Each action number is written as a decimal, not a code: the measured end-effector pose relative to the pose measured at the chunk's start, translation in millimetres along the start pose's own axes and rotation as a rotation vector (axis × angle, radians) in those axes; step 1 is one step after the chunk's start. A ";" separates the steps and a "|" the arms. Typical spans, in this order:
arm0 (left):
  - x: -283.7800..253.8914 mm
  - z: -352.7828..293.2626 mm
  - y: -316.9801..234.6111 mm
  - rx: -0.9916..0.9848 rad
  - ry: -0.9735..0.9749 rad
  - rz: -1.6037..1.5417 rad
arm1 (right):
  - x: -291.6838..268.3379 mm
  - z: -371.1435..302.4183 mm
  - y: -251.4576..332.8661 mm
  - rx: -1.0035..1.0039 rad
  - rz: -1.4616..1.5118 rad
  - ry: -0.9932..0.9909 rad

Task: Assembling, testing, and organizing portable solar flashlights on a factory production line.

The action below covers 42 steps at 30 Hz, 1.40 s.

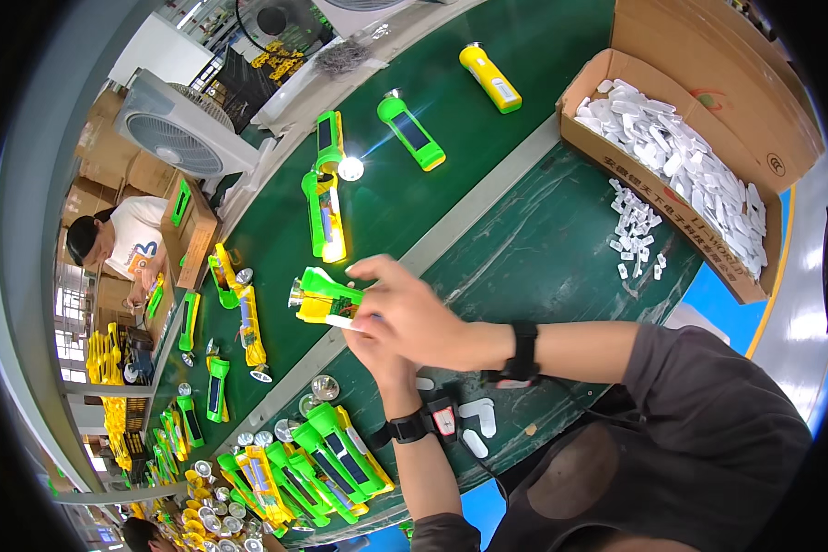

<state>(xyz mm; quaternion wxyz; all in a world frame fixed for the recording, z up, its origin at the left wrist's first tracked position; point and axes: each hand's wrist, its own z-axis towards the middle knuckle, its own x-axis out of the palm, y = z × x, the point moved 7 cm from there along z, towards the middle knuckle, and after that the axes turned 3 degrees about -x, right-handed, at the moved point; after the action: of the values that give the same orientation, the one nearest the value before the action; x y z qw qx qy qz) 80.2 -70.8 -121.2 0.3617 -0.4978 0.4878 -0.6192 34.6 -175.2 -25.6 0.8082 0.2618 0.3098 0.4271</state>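
Note:
A green and yellow flashlight [327,299] with a silver reflector head lies in my left hand [377,354], whose fingers are closed round its lower end, partly hidden under the other hand. My right hand [405,308] is over the same end, thumb and fingers bent together at a small white plastic strip [345,322] on the flashlight's near side. The flashlight's side looks open, with wires showing. Just beyond, on the green belt, lie an opened green and yellow flashlight [325,216] and a lit lamp head [350,168].
A cardboard box [575,124] of white plastic pieces stands at the far right, small white parts [633,225] beside it. Several flashlights [340,451] are lined up at the near left. White covers [478,419] lie by my left wrist. A co-worker [138,235] sits across the belt.

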 end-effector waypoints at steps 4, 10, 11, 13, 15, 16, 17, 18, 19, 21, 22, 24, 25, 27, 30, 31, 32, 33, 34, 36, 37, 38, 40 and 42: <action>5.2 -5.3 -18.0 0.042 -0.113 -0.154 | -29.2 -11.5 -12.7 0.273 0.246 -0.005; -3.4 -3.3 -8.1 -0.161 -0.209 -0.459 | -5.4 -32.7 -16.8 0.386 0.212 0.364; -2.8 -4.1 -9.1 -0.138 -0.254 -0.447 | -2.5 -36.0 -17.0 0.385 0.212 0.370; -8.9 -2.2 -4.0 -0.102 -0.251 -0.347 | -0.2 -39.9 -16.8 0.349 0.167 0.328; -11.0 -0.5 -3.0 -0.073 -0.194 -0.289 | 0.2 -39.2 -15.4 0.366 0.144 0.310; -10.8 -0.5 -3.3 -0.073 -0.200 -0.292 | -1.2 -38.7 -16.6 0.385 0.120 0.283; -8.7 -0.4 -3.6 -0.071 -0.185 -0.333 | 0.0 -39.1 -17.7 0.385 0.120 0.289; -7.0 -0.1 -3.3 -0.069 -0.170 -0.373 | -1.1 -37.9 -17.6 0.347 0.122 0.260; -4.9 -0.2 -6.1 -0.045 -0.150 -0.382 | -3.4 -36.2 -16.3 0.310 0.124 0.229; 1.4 -1.4 -9.2 -0.071 -0.130 -0.409 | -6.3 -34.9 -20.7 0.342 0.106 0.251; 4.3 -2.1 -9.9 -0.093 -0.108 -0.432 | -7.5 -34.8 -23.1 0.373 0.090 0.271; -0.7 -1.6 -6.5 -0.086 -0.121 -0.412 | -8.7 -33.3 -21.3 0.383 0.085 0.304; -0.1 -0.8 -6.4 -0.085 -0.116 -0.416 | -8.8 -32.9 -21.6 0.378 0.114 0.311; 1.4 -0.9 -7.2 -0.083 -0.116 -0.429 | -8.1 -34.2 -21.8 0.373 0.139 0.326; 0.9 -2.2 -8.8 -0.083 -0.143 -0.441 | -7.2 -36.3 -22.1 0.358 0.176 0.301; 1.3 -2.3 -8.9 -0.083 -0.131 -0.419 | -6.7 -37.1 -23.0 0.373 0.166 0.306; 1.9 -2.2 -8.8 -0.082 -0.119 -0.396 | -6.3 -37.9 -23.9 0.388 0.157 0.310; 1.9 -1.6 -8.2 -0.083 -0.123 -0.400 | -5.6 -37.6 -23.9 0.389 0.156 0.315; 2.3 -0.8 -8.0 -0.074 -0.130 -0.393 | -5.9 -37.4 -24.9 0.406 0.143 0.312; 2.3 -1.4 -7.5 -0.068 -0.138 -0.389 | -5.2 -37.3 -25.1 0.426 0.127 0.311; 2.8 -1.5 -8.1 -0.068 -0.124 -0.424 | -4.2 -36.5 -23.5 0.411 0.108 0.310; 3.7 -1.8 -8.9 -0.067 -0.110 -0.460 | -3.7 -36.1 -22.0 0.397 0.090 0.310; 7.8 -3.2 -12.3 -0.061 -0.093 -0.340 | -2.6 -40.1 -19.8 0.379 0.061 0.300; 10.0 -4.0 -16.2 -0.052 -0.076 -0.223 | -4.3 -40.4 -16.1 0.358 0.031 0.292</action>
<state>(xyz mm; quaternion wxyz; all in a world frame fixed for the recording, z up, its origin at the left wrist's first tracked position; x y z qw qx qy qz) 74.5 -75.0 -103.0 0.2958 -0.5812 0.4315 -0.6233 11.9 -180.5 -62.6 0.6888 0.3414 0.4900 0.4109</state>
